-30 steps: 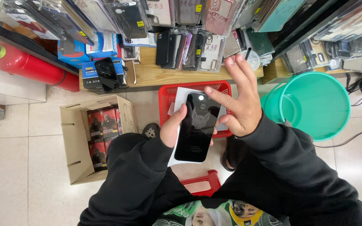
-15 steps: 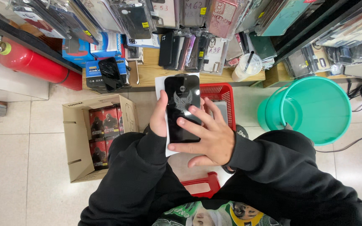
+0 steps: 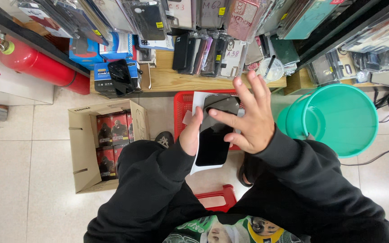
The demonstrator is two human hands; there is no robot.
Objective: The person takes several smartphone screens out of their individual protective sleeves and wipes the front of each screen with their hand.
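My left hand (image 3: 191, 135) grips the left edge of a black phone (image 3: 214, 135) that lies on a white sheet (image 3: 199, 101), both held up in front of me. My right hand (image 3: 248, 114) is spread over the phone's right side, thumb and forefinger touching the dark screen, the other fingers fanned out upward. Both arms wear black sleeves. The phone's screen is dark and glossy.
A red basket (image 3: 181, 108) sits on the floor behind the phone. A teal bucket (image 3: 338, 117) stands at right, an open cardboard box (image 3: 82, 148) of red packs at left, a red fire extinguisher (image 3: 37, 65) far left. A wooden shelf (image 3: 172, 81) and hanging phone cases fill the top. A red stool (image 3: 217, 198) is under me.
The phone and sheet have come lower and tilted. My right hand has lifted from flat across the screen to its right edge, fingers now spread upward.
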